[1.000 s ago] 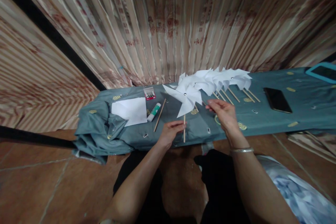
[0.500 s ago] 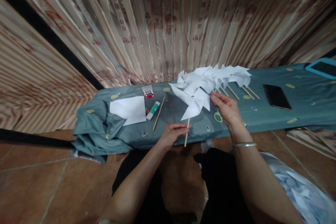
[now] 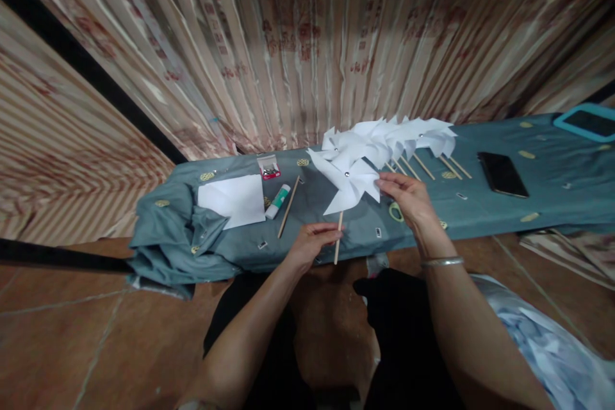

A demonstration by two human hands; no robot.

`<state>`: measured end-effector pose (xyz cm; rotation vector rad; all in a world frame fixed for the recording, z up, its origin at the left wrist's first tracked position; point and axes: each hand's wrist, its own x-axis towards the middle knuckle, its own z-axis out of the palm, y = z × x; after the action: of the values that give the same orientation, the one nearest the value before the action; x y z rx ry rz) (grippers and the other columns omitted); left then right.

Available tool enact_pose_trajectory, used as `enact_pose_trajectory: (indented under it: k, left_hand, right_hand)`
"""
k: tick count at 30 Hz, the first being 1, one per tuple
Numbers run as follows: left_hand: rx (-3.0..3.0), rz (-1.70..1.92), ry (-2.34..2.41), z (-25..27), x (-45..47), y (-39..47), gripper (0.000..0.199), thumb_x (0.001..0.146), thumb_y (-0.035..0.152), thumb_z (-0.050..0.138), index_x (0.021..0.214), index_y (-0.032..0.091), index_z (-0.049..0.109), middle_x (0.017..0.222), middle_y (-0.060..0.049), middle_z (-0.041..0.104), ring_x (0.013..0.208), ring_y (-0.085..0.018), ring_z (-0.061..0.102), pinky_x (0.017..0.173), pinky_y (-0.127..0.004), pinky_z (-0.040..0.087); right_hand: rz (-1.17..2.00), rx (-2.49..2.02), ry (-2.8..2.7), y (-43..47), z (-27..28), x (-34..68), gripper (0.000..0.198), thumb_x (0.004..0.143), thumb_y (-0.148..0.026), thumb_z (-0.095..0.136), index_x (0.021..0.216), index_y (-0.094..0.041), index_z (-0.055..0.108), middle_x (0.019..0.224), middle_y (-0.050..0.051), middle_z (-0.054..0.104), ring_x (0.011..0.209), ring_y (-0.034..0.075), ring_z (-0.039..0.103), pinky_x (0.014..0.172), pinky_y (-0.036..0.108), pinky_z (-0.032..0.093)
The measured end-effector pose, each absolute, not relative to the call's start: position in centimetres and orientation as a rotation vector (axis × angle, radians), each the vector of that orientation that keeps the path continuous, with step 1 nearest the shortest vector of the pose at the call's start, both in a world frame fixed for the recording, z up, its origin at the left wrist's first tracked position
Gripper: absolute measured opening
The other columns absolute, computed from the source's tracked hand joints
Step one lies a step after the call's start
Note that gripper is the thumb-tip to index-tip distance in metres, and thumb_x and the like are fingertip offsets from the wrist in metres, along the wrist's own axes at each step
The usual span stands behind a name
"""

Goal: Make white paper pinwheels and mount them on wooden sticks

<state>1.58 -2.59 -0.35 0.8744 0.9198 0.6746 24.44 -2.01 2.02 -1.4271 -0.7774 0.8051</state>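
Observation:
A white paper pinwheel with a shiny pin at its centre is held over the near side of the cloth-covered bench. Its thin wooden stick is pinched in my left hand, between thumb and fingers. My right hand, a bangle on its wrist, grips the right-hand blade by its edge with the fingertips. Behind, several finished-looking white pinwheels lie overlapping in a row, sticks toward me. Yellow-green scissors handles show beside my right hand; the rest of them is hidden.
On the green cloth to the left lie white paper, a glue stick, a loose wooden stick and a small red box of pins. A phone and a blue-framed tablet lie right. Curtains hang behind.
My right hand has come slightly toward me with the blade, and the pinwheel has turned a little clockwise. The left hand keeps its hold on the stick. The whole view has shifted slightly.

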Motion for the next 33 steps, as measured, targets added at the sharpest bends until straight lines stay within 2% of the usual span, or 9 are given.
enact_pose_trajectory:
  k: [14,22,28,33]
  left_hand:
    - [0.891,0.741,0.951,-0.9,1.8,-1.9,0.031,0.049,0.031,0.087,0.075,0.017,0.078,0.077,-0.006,0.075,0.068,-0.014,0.061,0.07,-0.027,0.046]
    - [0.913,0.766,0.977,-0.8,2.0,-1.8,0.031,0.049,0.032,0.087,0.075,0.018,0.078,0.075,-0.005,0.074,0.066,-0.013,0.059,0.07,-0.027,0.046]
    - [0.874,0.801,0.979,-0.7,2.3,-1.8,0.029,0.048,0.031,0.087,0.073,0.018,0.078,0.074,-0.005,0.074,0.067,-0.012,0.059,0.07,-0.026,0.046]
    - [0.867,0.806,0.983,-0.8,2.4,-1.7,0.028,0.05,0.029,0.086,0.074,0.017,0.078,0.074,-0.005,0.074,0.066,-0.012,0.059,0.069,-0.026,0.046]
  right_hand:
    - [0.825,-1.412,-0.767,-1.8,1.7,23.2,0.038,0.047,-0.043,0.084,0.076,-0.02,0.072,0.068,0.0,0.07,0.065,0.015,0.061,0.065,0.03,0.049]
    - [0.913,-1.372,-0.717,-1.9,2.4,21.9,0.039,0.042,-0.037,0.088,0.072,-0.019,0.071,0.066,-0.001,0.07,0.061,0.012,0.059,0.064,0.027,0.048]
    - [0.948,-1.379,-0.725,-1.9,2.3,21.0,0.037,0.04,-0.036,0.089,0.069,-0.02,0.072,0.06,-0.004,0.067,0.056,0.01,0.055,0.057,0.024,0.044]
    - [0.958,-1.358,-0.784,-2.1,2.3,20.5,0.032,0.048,-0.042,0.086,0.067,-0.02,0.072,0.056,-0.004,0.065,0.053,0.009,0.053,0.054,0.023,0.042]
